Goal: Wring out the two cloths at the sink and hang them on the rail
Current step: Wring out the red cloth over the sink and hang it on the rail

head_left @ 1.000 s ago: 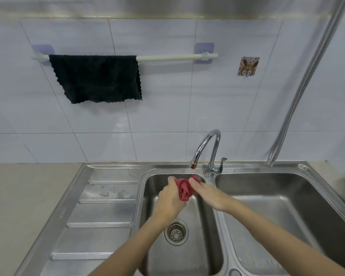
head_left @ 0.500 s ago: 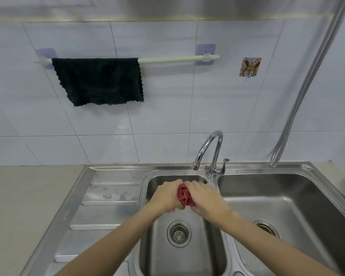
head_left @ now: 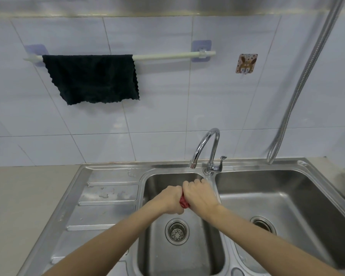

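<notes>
Low at the frame's centre, the left hand (head_left: 170, 199) and right hand (head_left: 200, 196) clench the red cloth (head_left: 184, 203) between them above the sink (head_left: 187, 255); upper left, the black cloth (head_left: 92, 78) drapes the rail (head_left: 163, 56).

Both fists are clamped together over the left basin of the steel sink (head_left: 116, 198), the left hand (head_left: 170, 199) and right hand (head_left: 200, 195) knuckle to knuckle, with only a sliver of the red cloth (head_left: 184, 203) showing between them. The strainer drain (head_left: 177, 232) sits just below the grip. The tap (head_left: 206, 148) curves over the far edge. Up on the tiled wall, the black cloth (head_left: 92, 78) hangs over the left part of the rail (head_left: 167, 56).
</notes>
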`<state>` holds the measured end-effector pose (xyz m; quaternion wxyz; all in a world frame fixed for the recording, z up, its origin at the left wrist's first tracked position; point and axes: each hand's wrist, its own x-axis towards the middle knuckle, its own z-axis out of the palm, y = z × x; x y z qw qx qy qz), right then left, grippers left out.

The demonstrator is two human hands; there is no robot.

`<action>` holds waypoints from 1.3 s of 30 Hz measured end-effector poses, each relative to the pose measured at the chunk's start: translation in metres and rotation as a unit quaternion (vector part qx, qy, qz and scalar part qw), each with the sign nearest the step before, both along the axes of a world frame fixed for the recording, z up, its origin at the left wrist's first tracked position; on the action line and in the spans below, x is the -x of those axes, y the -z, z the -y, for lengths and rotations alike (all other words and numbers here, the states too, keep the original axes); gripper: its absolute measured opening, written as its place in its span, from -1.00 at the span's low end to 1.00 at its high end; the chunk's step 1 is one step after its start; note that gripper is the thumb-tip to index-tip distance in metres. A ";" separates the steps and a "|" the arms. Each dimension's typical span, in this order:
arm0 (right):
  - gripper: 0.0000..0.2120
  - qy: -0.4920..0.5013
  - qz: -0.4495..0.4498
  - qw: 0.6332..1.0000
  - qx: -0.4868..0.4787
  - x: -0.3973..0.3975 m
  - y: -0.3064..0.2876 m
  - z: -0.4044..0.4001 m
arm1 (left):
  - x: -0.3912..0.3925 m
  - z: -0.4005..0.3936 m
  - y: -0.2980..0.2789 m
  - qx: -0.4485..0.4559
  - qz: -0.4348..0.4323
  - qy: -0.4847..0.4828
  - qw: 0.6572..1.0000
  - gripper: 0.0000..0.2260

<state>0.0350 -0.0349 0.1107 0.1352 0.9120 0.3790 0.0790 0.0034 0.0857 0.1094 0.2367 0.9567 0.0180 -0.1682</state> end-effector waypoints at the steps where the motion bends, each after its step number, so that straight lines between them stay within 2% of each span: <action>1: -0.74 -0.002 -0.010 1.000 0.012 0.000 -0.001 0.000 | 0.001 0.001 0.000 -0.021 -0.001 0.006 1.000 -0.79; 3: -0.88 -0.024 -0.037 0.999 0.010 0.000 -0.004 -0.001 | 0.002 0.003 -0.001 -0.068 0.014 0.011 0.998 -0.84; 8: -0.80 0.033 -0.154 0.988 0.008 -0.007 -0.004 -0.003 | 0.003 0.007 0.005 -0.176 0.109 0.048 0.977 -0.81; 11: -0.83 0.040 -0.256 0.966 0.000 -0.019 0.001 -0.002 | 0.001 0.005 0.011 -0.223 0.160 0.076 0.958 -0.82; 13: -0.94 0.047 -0.331 0.942 0.017 -0.026 0.002 -0.003 | -0.001 0.002 0.016 -0.253 0.193 0.114 0.941 -0.82; 15: -0.83 0.082 -0.421 0.903 0.009 -0.031 0.004 -0.003 | -0.002 -0.003 0.021 -0.270 0.217 0.150 0.926 -0.82; 17: -0.75 0.126 -0.512 0.850 -0.028 -0.035 0.005 -0.001 | -0.003 -0.007 0.026 -0.272 0.225 0.176 0.919 -0.86; 22: -0.61 0.190 -0.664 0.720 -0.070 -0.040 0.011 0.006 | -0.014 -0.012 0.040 -0.303 0.224 0.220 0.900 -0.78; 24: -0.65 0.200 -0.674 0.705 -0.090 -0.042 0.020 0.007 | -0.016 -0.011 0.045 -0.296 0.236 0.210 0.901 -0.78; 26: -0.77 0.191 -0.644 0.729 -0.133 -0.040 0.026 0.006 | -0.015 -0.009 0.046 -0.272 0.236 0.173 0.917 -0.88; 28: -0.81 0.170 -0.606 0.745 -0.221 -0.039 0.031 0.009 | -0.017 -0.009 0.043 -0.253 0.196 0.112 0.941 -0.92; 29: -0.80 0.166 -0.606 0.730 -0.268 -0.039 0.032 0.012 | -0.019 -0.012 0.042 -0.233 0.181 0.079 0.952 -0.89; 32: -0.66 0.178 -0.636 0.634 -0.402 -0.042 0.033 0.021 | -0.024 -0.024 0.039 -0.152 0.122 -0.003 0.981 -0.77; 33: -0.68 0.176 -0.626 0.621 -0.438 -0.043 0.035 0.021 | -0.025 -0.028 0.038 -0.109 0.097 -0.016 0.989 -0.72; 37: -0.85 0.147 -0.514 0.667 -0.518 -0.044 0.035 0.019 | -0.019 -0.036 0.024 0.093 0.008 -0.026 0.995 -0.52; 39: -0.85 0.132 -0.497 0.660 -0.547 -0.043 0.027 0.020 | -0.010 -0.037 0.016 0.175 -0.011 -0.039 0.984 -0.44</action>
